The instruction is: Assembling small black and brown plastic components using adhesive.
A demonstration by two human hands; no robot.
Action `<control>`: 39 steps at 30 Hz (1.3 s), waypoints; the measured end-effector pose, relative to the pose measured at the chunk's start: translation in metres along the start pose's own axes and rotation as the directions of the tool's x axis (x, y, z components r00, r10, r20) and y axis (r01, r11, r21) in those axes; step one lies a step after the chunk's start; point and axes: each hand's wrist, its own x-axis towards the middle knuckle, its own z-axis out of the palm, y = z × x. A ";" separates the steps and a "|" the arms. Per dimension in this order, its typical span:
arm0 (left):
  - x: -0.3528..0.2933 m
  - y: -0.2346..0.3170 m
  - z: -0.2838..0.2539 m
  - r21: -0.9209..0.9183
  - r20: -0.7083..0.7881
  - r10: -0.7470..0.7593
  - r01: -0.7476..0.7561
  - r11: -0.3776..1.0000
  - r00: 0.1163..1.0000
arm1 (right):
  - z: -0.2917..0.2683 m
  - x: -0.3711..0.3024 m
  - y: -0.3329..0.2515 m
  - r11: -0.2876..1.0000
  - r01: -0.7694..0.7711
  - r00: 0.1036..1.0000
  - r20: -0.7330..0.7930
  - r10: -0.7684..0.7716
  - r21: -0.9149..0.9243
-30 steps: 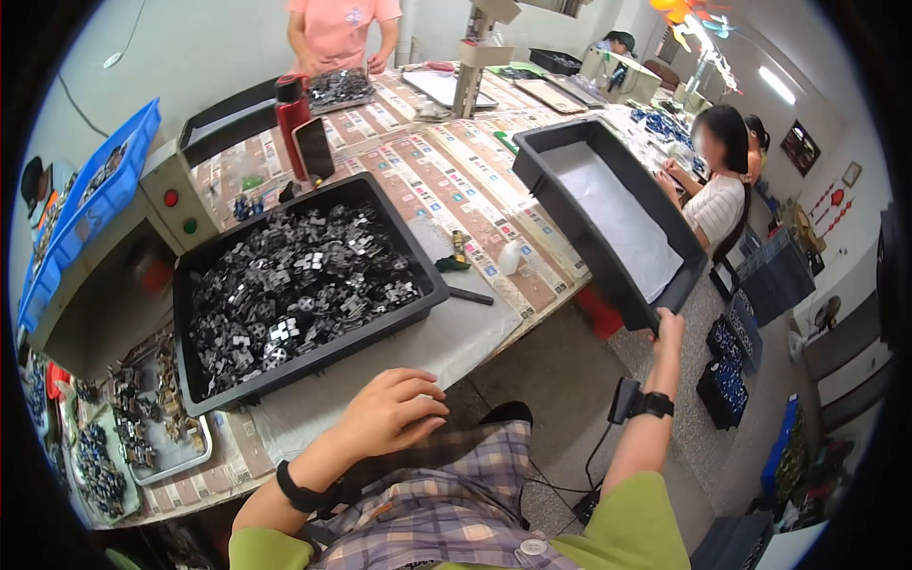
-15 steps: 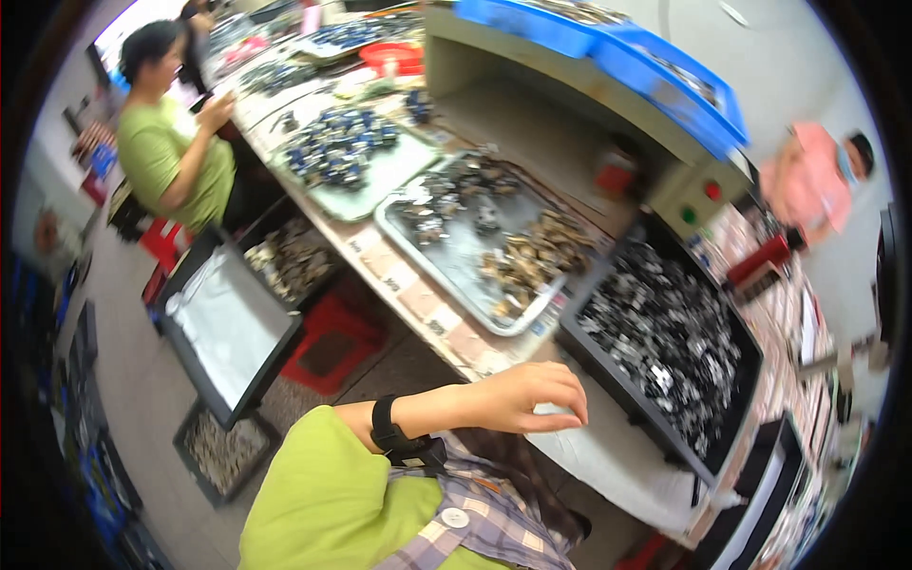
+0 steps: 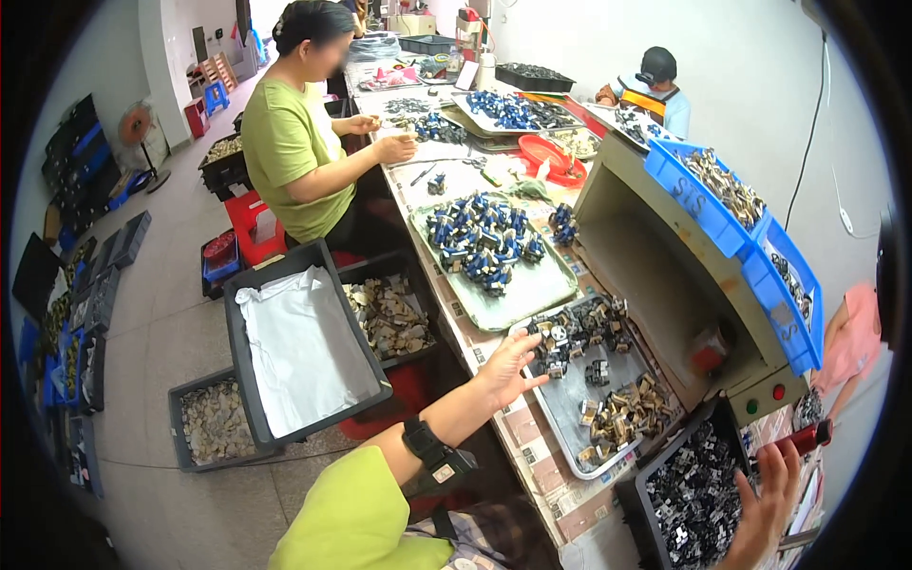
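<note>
My left hand [image 3: 508, 369] reaches over the left rim of a metal tray [image 3: 570, 408], fingers stretched and thumb apart, its fingertips beside small black clip-like parts [image 3: 560, 344]. Whether they touch is unclear. Brass-coloured parts [image 3: 622, 418] lie in a heap at the tray's near end. At the lower right my right hand [image 3: 768, 508] is spread above a black bin [image 3: 638, 503] full of small black and silvery parts [image 3: 693, 494]. Nothing shows in either hand.
Beyond the tray stands a pale green tray [image 3: 503, 304] with blue parts. Right of it is a beige machine housing [image 3: 655, 266] carrying blue bins [image 3: 703, 204]. At left, a paper-lined black crate [image 3: 304, 351] sits beside the table. A co-worker [image 3: 304, 142] handles small pieces.
The view has swung left and steadied. My left hand has gone from loosely curled near the bin to outstretched over the metal tray. My right hand has come into view.
</note>
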 end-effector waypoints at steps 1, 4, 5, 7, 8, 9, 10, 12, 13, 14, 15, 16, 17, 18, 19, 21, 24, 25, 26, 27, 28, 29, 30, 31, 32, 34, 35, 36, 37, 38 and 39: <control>0.002 0.004 -0.002 0.055 -0.012 0.028 -0.028 0.998 1.000 | 0.017 0.021 0.018 0.996 -0.056 0.990 0.132 0.047 0.067; 0.010 0.017 -0.007 0.129 -0.042 0.073 -0.067 0.989 0.996 | 0.119 0.091 0.045 0.987 -0.162 0.887 0.442 0.133 0.027; 0.013 0.017 -0.007 0.138 -0.052 0.083 -0.075 0.988 0.995 | 0.147 0.108 0.064 0.973 -0.231 0.845 0.492 0.211 -0.020; 0.022 0.011 -0.005 0.197 -0.075 0.079 -0.063 0.978 0.994 | 0.190 0.135 0.108 0.941 -0.300 0.770 0.544 0.335 -0.156; 0.022 0.014 -0.008 0.194 -0.079 0.070 -0.053 0.980 0.994 | 0.215 0.140 0.134 0.930 -0.318 0.759 0.538 0.366 -0.183; 0.023 0.013 -0.005 0.190 -0.066 0.046 -0.033 0.981 0.997 | 0.234 0.146 0.158 0.918 -0.333 0.761 0.514 0.397 -0.218; 0.026 0.009 0.003 0.188 -0.048 0.030 -0.021 0.982 0.998 | 0.241 0.159 0.197 0.947 -0.188 0.839 0.459 0.293 -0.261; 0.033 0.002 0.011 0.259 -0.067 -0.018 0.034 0.965 0.998 | 0.250 0.173 0.238 0.906 0.014 0.929 0.341 0.144 -0.422; 0.036 0.002 0.008 0.259 -0.077 -0.018 0.037 0.965 0.997 | 0.262 0.171 0.243 0.851 0.065 0.953 0.284 0.102 -0.522; 0.042 -0.001 0.006 0.299 -0.114 -0.017 0.051 0.953 0.993 | 0.270 0.170 0.250 0.795 0.110 0.967 0.248 0.052 -0.597; 0.048 -0.004 0.005 0.338 -0.150 -0.015 0.065 0.939 0.989 | 0.276 0.169 0.259 0.820 0.081 0.969 0.238 0.068 -0.566; 0.045 -0.005 0.009 0.327 -0.144 0.002 0.046 0.944 0.990 | 0.282 0.169 0.268 0.783 0.094 0.964 0.253 0.083 -0.615; 0.050 -0.010 0.008 0.328 -0.148 -0.003 0.052 0.943 0.989 | 0.284 0.168 0.277 0.741 0.107 0.959 0.264 0.099 -0.663; 0.057 -0.013 0.000 0.342 -0.176 0.075 -0.011 0.940 0.982 | 0.293 0.157 0.264 0.706 0.072 0.966 0.224 0.125 -0.704; 0.058 -0.015 0.002 0.359 -0.193 0.144 -0.067 0.931 0.971 | 0.294 0.154 0.263 0.708 0.028 0.969 0.192 0.153 -0.706; 0.065 -0.030 0.003 0.365 -0.219 0.168 -0.079 0.928 0.961 | 0.292 0.150 0.256 0.699 0.006 0.973 0.166 0.162 -0.716; 0.081 -0.050 -0.006 0.642 -0.307 0.454 -0.170 0.748 0.836 | 0.295 0.150 0.250 0.699 -0.008 0.968 0.169 0.183 -0.715; 0.083 -0.052 -0.004 0.644 -0.307 0.453 -0.167 0.746 0.837 | 0.294 0.149 0.249 0.700 -0.012 0.968 0.166 0.186 -0.714; 0.085 -0.053 -0.002 0.698 -0.317 0.492 -0.152 0.700 0.811 | 0.294 0.148 0.249 0.697 -0.019 0.969 0.158 0.188 -0.717; 0.087 -0.054 0.001 0.747 -0.324 0.532 -0.134 0.651 0.782 | 0.293 0.147 0.247 0.693 -0.024 0.970 0.150 0.190 -0.720; 0.090 -0.056 0.004 0.758 -0.341 0.548 -0.122 0.641 0.764 | 0.292 0.147 0.245 0.698 -0.027 0.965 0.162 0.204 -0.716; 0.092 -0.055 0.003 0.758 -0.343 0.543 -0.116 0.642 0.767 | 0.292 0.147 0.246 0.695 -0.033 0.965 0.158 0.210 -0.718; 0.095 -0.052 0.004 0.724 -0.378 0.516 -0.102 0.682 0.768 | 0.293 0.147 0.248 0.709 -0.025 0.963 0.172 0.205 -0.704; 0.096 -0.054 0.007 0.684 -0.414 0.471 -0.076 0.726 0.779 | 0.286 0.146 0.252 0.712 -0.028 0.962 0.174 0.209 -0.701; 0.099 -0.051 0.006 0.628 -0.410 0.473 -0.135 0.767 0.780 | 0.288 0.149 0.254 0.725 -0.023 0.964 0.176 0.198 -0.688; 0.097 -0.046 0.012 0.544 -0.387 0.439 -0.184 0.819 0.811 | 0.282 0.153 0.257 0.749 -0.008 0.972 0.172 0.162 -0.662; 0.080 -0.040 0.033 0.386 -0.378 0.398 -0.249 0.888 0.836 | 0.277 0.154 0.259 0.754 -0.024 0.973 0.159 0.169 -0.657; 0.093 -0.033 0.015 0.463 -0.398 0.431 -0.228 0.857 0.810 | 0.286 0.152 0.256 0.785 -0.007 0.973 0.176 0.148 -0.620; 0.096 -0.031 0.011 0.361 -0.390 0.404 -0.266 0.894 0.827 | 0.289 0.151 0.256 0.802 -0.022 0.974 0.167 0.151 -0.597; 0.106 -0.029 0.001 0.367 -0.445 0.370 -0.211 0.906 0.815 | 0.293 0.151 0.259 0.828 -0.026 0.973 0.175 0.149 -0.560; 0.106 -0.031 0.007 0.428 -0.513 0.361 -0.132 0.894 0.779 | 0.289 0.151 0.258 0.826 -0.044 0.980 0.135 0.143 -0.562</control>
